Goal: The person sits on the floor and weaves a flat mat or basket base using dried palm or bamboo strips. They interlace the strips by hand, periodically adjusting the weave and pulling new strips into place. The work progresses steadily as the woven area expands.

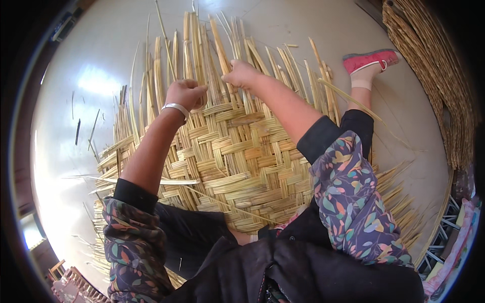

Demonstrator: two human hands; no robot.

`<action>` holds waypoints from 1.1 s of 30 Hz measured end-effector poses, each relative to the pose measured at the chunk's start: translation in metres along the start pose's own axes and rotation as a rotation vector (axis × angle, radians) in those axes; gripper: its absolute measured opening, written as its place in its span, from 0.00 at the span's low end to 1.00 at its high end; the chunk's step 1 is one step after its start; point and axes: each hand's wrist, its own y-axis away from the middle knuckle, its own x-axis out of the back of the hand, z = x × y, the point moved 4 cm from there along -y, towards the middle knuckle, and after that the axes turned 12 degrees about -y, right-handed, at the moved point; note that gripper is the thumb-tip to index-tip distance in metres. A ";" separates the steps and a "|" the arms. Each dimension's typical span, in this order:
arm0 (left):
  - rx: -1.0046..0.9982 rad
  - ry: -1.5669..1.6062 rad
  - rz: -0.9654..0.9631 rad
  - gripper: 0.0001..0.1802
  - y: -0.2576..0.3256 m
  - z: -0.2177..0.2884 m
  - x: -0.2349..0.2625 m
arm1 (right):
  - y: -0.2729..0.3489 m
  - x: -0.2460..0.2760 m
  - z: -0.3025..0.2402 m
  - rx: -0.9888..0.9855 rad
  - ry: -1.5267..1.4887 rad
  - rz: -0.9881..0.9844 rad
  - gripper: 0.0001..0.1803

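A half-woven mat of split yellow reeds [232, 151] spreads under me, its woven bands crossing near my body and its loose ends fanning out at the far side. My left hand [186, 95], with a silver bangle at the wrist, is closed low over the upright reeds at the weave's far edge. What its curled fingers hold is hidden. To its right, my right hand [241, 74] pinches a reed strip [218, 43] that leans up and to the left. A thin loose strip [348, 96] slants across beyond my right forearm.
Bundled brown stalks [434, 76] stand at the far right. My foot in a red shoe [371, 61] rests on the pale floor [323, 22] right of the mat. Dark reed scraps [78, 132] lie on the left. A metal rack [442, 235] stands at lower right.
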 end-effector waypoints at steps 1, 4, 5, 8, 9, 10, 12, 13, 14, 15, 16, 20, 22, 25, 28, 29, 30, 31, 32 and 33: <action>0.042 0.064 -0.025 0.15 0.000 -0.004 0.000 | 0.000 -0.004 -0.002 -0.069 -0.062 -0.045 0.20; 0.128 0.373 0.000 0.11 0.005 -0.009 -0.007 | -0.002 -0.010 -0.005 -0.224 -0.236 -0.182 0.12; 0.129 0.389 -0.003 0.11 0.005 -0.010 -0.008 | -0.004 -0.010 -0.003 -0.245 -0.309 -0.180 0.10; 0.129 0.447 -0.014 0.11 0.003 -0.010 -0.009 | -0.010 -0.011 0.001 -0.297 -0.443 -0.177 0.07; 0.127 0.469 -0.016 0.11 0.003 -0.010 -0.010 | -0.011 -0.011 0.002 -0.305 -0.433 -0.181 0.07; 0.125 0.488 -0.018 0.11 0.004 -0.010 -0.011 | -0.011 -0.012 0.003 -0.312 -0.426 -0.185 0.07; 0.134 0.499 -0.010 0.11 0.004 -0.009 -0.013 | -0.012 -0.013 0.004 -0.316 -0.392 -0.180 0.08; 0.140 0.506 -0.009 0.11 0.004 -0.009 -0.014 | -0.009 -0.013 0.001 -0.318 -0.366 -0.170 0.10; 0.143 0.495 -0.010 0.11 0.004 -0.010 -0.014 | -0.007 -0.014 -0.003 -0.320 -0.339 -0.161 0.11; 0.146 0.484 -0.011 0.10 0.004 -0.012 -0.014 | -0.007 -0.016 -0.002 -0.303 -0.346 -0.147 0.11; 0.143 0.472 -0.008 0.10 0.003 -0.011 -0.013 | -0.009 -0.016 -0.001 -0.280 -0.352 -0.132 0.12; 0.127 0.481 -0.015 0.10 0.002 -0.010 -0.015 | -0.011 -0.014 0.005 -0.266 -0.370 -0.135 0.15; 0.134 0.496 0.014 0.10 0.002 -0.009 -0.017 | -0.010 -0.014 0.004 -0.262 -0.352 -0.081 0.15; 0.141 0.479 -0.035 0.09 0.000 -0.014 -0.017 | -0.002 -0.011 -0.001 -0.214 -0.366 -0.003 0.16; 0.124 0.509 -0.076 0.09 -0.004 -0.013 -0.019 | 0.007 -0.008 -0.005 -0.139 -0.401 0.050 0.15; 0.133 0.497 -0.064 0.09 -0.003 -0.011 -0.019 | 0.009 -0.005 -0.005 -0.115 -0.413 0.065 0.15; 0.141 0.485 -0.053 0.09 -0.002 -0.009 -0.020 | 0.011 -0.004 -0.005 -0.103 -0.416 0.047 0.15; 0.146 0.474 -0.038 0.09 -0.001 -0.006 -0.019 | 0.012 -0.003 -0.006 -0.077 -0.420 0.043 0.15; 0.146 0.453 -0.070 0.09 -0.004 -0.007 -0.020 | 0.014 -0.002 -0.007 -0.052 -0.423 0.039 0.15; 0.146 0.431 -0.101 0.09 -0.008 -0.011 -0.021 | 0.015 -0.001 -0.008 -0.026 -0.427 0.035 0.15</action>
